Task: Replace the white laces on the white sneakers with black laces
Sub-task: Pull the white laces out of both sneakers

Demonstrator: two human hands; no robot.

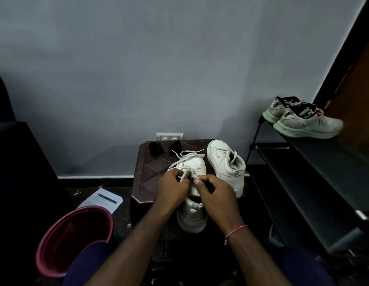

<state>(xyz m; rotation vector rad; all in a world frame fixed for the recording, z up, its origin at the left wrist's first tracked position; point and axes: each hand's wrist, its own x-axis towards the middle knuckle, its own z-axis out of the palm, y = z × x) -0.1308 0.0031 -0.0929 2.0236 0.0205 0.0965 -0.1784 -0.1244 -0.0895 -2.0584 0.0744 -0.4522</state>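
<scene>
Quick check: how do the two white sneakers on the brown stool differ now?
The near white sneaker has loose white laces, pinched by the left hand and right hand; the far white sneaker is laced and untouched. Both are white, on the brown stool.

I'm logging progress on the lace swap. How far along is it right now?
Nothing looks finished yet. In hand: the left hand and right hand pinch the white lace on the near sneaker, its ends already loose over the toe. Left to do: the second sneaker has its white lace in, and the black lace bundles lie untouched at the table's far edge.
</scene>
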